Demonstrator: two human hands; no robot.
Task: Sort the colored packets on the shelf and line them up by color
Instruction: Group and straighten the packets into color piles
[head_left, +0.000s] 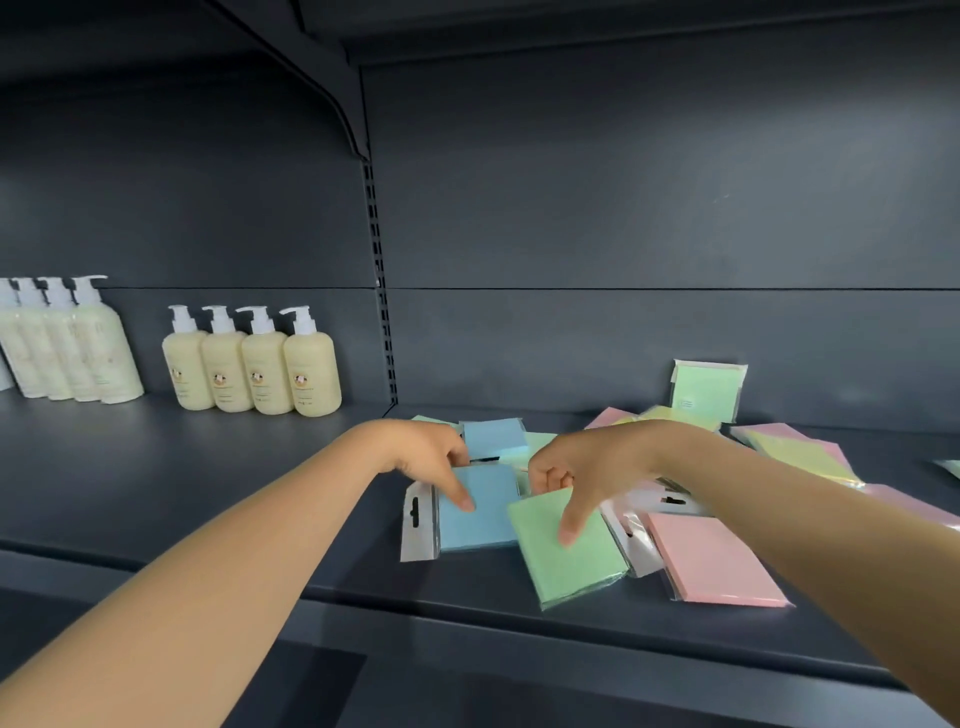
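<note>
Leftward, bare shelf (front lip near)

At left we see four cream pump bottles standing upright in a row, touching. Further left, we note a second row of paler pump bottles. A slotted upright divides the dark back panel.

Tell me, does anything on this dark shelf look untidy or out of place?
Yes. The flat colored packets lie in a mixed, overlapping heap at odd angles, with only one green packet upright against the back wall. The cream pump bottles stand in neat rows.
</note>
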